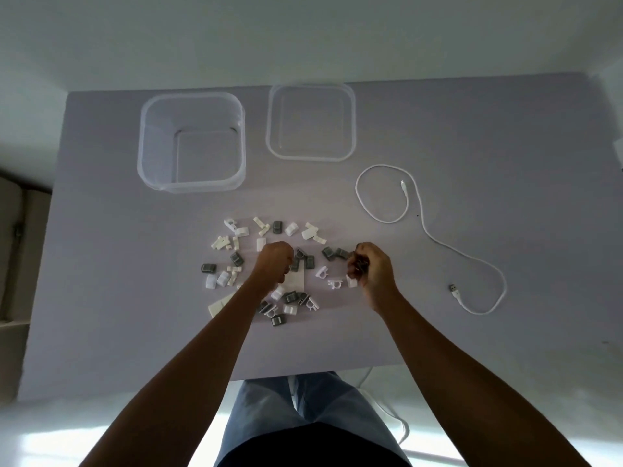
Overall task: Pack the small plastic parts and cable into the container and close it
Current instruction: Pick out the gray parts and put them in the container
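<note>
Several small white and grey plastic parts [236,244] lie scattered in the middle of the table. My left hand [274,264] hovers over the pile with fingers curled; what it holds is hidden. My right hand [371,267] is curled at the pile's right side and pinches small grey parts [359,264]. A clear square container [148,143] stands open and empty at the back left. Its clear lid [350,123] lies flat to the right of it. A white USB cable [435,237] lies loosely looped on the right side of the table.
The grey table [118,298] ends at a near edge just above my lap. A flat white card [220,303] lies under my left forearm. Another white cord [397,419] trails on the floor below the table. A beige cabinet [13,247] stands at the left.
</note>
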